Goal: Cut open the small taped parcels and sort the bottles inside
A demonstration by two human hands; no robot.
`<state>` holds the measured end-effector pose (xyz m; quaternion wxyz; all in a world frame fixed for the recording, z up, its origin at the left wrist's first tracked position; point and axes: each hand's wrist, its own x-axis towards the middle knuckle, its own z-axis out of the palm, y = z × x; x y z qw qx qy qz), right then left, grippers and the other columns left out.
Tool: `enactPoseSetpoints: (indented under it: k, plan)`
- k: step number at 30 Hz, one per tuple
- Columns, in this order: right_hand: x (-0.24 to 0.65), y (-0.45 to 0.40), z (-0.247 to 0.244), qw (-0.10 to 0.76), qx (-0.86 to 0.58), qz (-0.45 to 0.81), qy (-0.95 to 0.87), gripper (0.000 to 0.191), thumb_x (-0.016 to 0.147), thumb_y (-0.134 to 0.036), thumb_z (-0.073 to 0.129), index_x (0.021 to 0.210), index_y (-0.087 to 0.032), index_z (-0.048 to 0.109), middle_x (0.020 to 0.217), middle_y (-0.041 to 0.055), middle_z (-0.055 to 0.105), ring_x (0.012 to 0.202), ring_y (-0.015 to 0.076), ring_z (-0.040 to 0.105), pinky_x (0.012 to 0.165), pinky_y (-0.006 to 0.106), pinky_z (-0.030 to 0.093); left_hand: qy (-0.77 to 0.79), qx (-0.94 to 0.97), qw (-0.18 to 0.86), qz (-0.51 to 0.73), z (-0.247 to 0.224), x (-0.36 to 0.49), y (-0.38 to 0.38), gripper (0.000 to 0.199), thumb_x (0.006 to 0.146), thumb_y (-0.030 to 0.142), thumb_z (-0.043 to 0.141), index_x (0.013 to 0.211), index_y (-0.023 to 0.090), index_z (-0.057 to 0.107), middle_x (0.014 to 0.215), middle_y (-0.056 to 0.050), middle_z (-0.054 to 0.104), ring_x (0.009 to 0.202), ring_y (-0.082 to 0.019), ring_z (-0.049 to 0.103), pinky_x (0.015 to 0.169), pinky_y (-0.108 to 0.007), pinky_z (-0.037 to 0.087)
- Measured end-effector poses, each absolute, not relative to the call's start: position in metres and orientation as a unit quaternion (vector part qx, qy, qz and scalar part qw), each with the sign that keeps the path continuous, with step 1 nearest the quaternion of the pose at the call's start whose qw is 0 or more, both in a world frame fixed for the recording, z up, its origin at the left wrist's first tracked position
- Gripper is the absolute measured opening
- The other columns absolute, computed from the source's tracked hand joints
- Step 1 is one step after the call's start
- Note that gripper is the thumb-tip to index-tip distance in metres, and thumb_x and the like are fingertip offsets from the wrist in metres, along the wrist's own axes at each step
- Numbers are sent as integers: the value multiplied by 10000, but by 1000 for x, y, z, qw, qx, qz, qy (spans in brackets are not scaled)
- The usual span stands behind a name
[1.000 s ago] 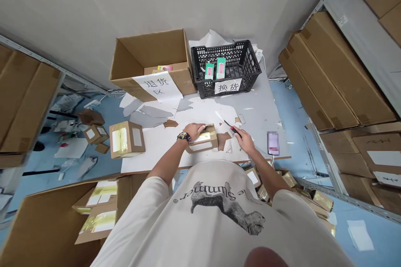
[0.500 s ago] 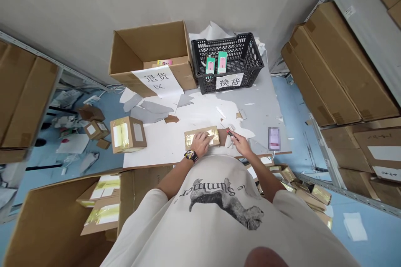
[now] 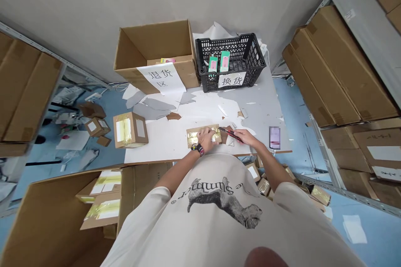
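Observation:
A small cardboard box (image 3: 192, 137) sealed with shiny yellowish tape lies near the table's front edge. My left hand (image 3: 206, 137), with a watch on its wrist, grips it from above, covering its middle. In my right hand (image 3: 244, 137) is a red-and-black utility knife (image 3: 228, 132), fingers wrapped round its handle. The knife points left, its front end at the box's right end. Whether the blade touches the tape I cannot tell.
Farther back on the table (image 3: 200, 110) stand a large open carton (image 3: 184, 77) and a black plastic crate (image 3: 206, 83) holding green-and-pink packs. A taped box (image 3: 140, 131) sits left, a phone (image 3: 275, 137) right. Another open carton (image 3: 31, 217) with parcels is below left.
My right hand has brought the knife's front end down and left to the right end of the box. My left hand has shifted slightly right on the box.

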<state>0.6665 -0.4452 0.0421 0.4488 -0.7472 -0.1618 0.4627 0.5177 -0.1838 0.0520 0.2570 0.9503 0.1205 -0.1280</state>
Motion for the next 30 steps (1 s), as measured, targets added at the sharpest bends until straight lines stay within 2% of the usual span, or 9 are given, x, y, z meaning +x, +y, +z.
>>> enactPoseSetpoints:
  k: [5,10,13,18,22,24,26,28,30]
  plan:
    - [702,-425,56,336,-734,549,-216,451,1016,-582,658,1179,-190,811,549,-62,538,463,138,455,480,248,392,131,946,272,-120,55,509,-190,510,864,381,947,1336,296,773,1406,-106,629,1330,-338,526,1168,-520,331]
    - [715,-390,70,274,-749,521,-304,434,994,-628,665,924,-208,748,527,-61,494,460,127,423,497,257,339,102,954,268,-87,58,511,-188,374,902,281,902,1260,281,794,1321,-97,638,1263,-316,555,1177,-521,342]
    - [719,-390,79,248,-753,526,-308,425,997,-613,677,882,-206,722,520,-53,499,461,131,430,505,264,335,94,955,271,-75,61,517,-184,377,901,283,906,1262,271,799,1339,-113,649,1269,-337,564,1166,-530,371]
    - [723,-424,90,286,-753,556,-207,385,1035,-556,625,1065,-196,755,590,-37,580,466,140,478,476,248,372,113,943,313,-10,61,512,-178,568,905,273,896,1449,257,736,1383,-144,691,1300,-370,598,1199,-559,413]
    - [698,-426,93,389,-794,442,-148,521,1094,-451,460,1465,-188,713,715,-5,677,553,175,585,563,277,518,138,870,469,69,57,497,-185,463,1027,365,759,1467,224,727,1353,-153,736,1272,-341,668,1171,-531,511]
    - [672,-409,94,407,-801,399,-185,600,1107,-422,424,1625,-198,629,894,52,790,731,221,721,763,350,631,147,794,587,63,55,492,-193,514,1050,445,732,1514,227,694,1355,-146,756,1231,-310,717,1133,-502,564]
    - [641,-385,97,408,-800,356,-257,651,1120,-434,435,1725,-218,538,1201,109,843,1058,276,798,1041,436,626,161,708,686,41,54,488,-199,652,1043,527,736,1612,234,608,1388,-149,756,1204,-300,748,1057,-475,619]
    - [613,-360,100,384,-782,344,-352,670,1131,-459,473,1764,-243,492,1477,121,779,1358,309,729,1205,467,546,210,635,743,35,52,482,-197,718,1032,575,737,1638,232,559,1348,-145,767,1112,-288,773,931,-442,661]
    - [595,-338,104,334,-770,341,-423,591,1154,-416,465,1720,-277,562,1544,94,751,1442,312,685,1225,456,526,291,581,757,59,49,471,-184,705,1016,593,741,1590,225,559,1199,-115,786,907,-235,771,767,-382,663]
